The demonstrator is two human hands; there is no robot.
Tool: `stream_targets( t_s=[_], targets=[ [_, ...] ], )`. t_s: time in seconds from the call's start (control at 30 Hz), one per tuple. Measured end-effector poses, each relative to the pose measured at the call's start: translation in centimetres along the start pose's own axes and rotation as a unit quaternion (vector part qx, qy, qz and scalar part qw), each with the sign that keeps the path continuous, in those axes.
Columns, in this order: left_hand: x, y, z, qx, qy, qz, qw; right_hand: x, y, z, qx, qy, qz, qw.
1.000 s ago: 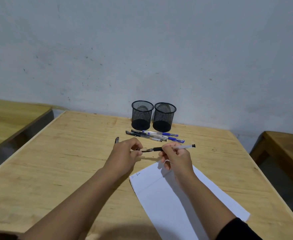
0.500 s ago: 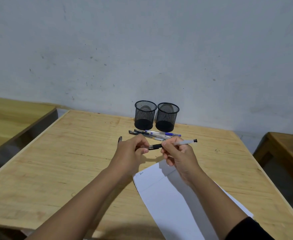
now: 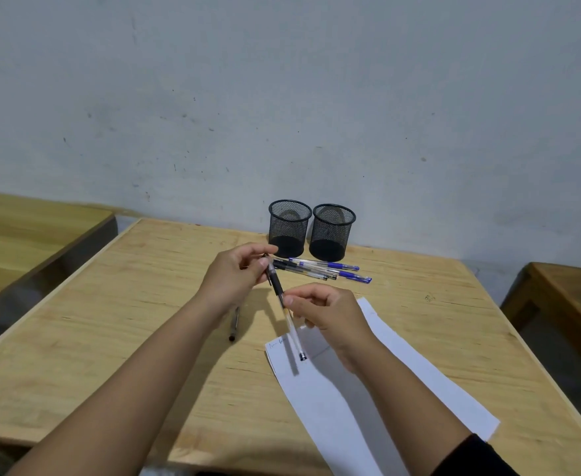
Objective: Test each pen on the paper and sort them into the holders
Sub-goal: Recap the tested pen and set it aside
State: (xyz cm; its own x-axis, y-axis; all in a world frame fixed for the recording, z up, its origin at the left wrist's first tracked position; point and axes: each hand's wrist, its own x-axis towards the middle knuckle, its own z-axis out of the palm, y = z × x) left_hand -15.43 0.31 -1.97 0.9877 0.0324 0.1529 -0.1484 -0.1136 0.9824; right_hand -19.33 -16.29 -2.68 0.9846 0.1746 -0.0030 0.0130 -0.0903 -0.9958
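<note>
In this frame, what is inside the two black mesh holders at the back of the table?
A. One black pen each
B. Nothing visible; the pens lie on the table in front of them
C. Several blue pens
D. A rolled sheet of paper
B: the left holder and right holder show only bare mesh, while the loose pens lie on the table before them.

A wooden table [image 3: 110,338] is set against a scuffed grey-white wall [image 3: 282,97]. To the left of the table, a second wooden surface [image 3: 24,235] is seen. To its right, part of another wooden piece [image 3: 570,290] is seen.
</note>
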Motion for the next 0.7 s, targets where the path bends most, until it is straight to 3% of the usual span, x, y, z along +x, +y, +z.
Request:
stream_targets(
  t_s=[0.33,0.47,0.7],
  targets=[
    [0.6,-1.1,-2.2,0.047,0.062,0.0,0.997,3.1,-0.4,3.3,0.0,-0.003,0.037,0.999],
    [0.8,-3.0,-3.9,0.226,0.099,-0.005,0.969,4.8,0.4,4.5,-0.019,0.046,0.084,0.995],
    [-0.1,-9.5,-5.0,0.424,0.074,-0.014,0.903,6.9,2.6,6.3,-0.122,0.104,0.115,0.98]
  ],
)
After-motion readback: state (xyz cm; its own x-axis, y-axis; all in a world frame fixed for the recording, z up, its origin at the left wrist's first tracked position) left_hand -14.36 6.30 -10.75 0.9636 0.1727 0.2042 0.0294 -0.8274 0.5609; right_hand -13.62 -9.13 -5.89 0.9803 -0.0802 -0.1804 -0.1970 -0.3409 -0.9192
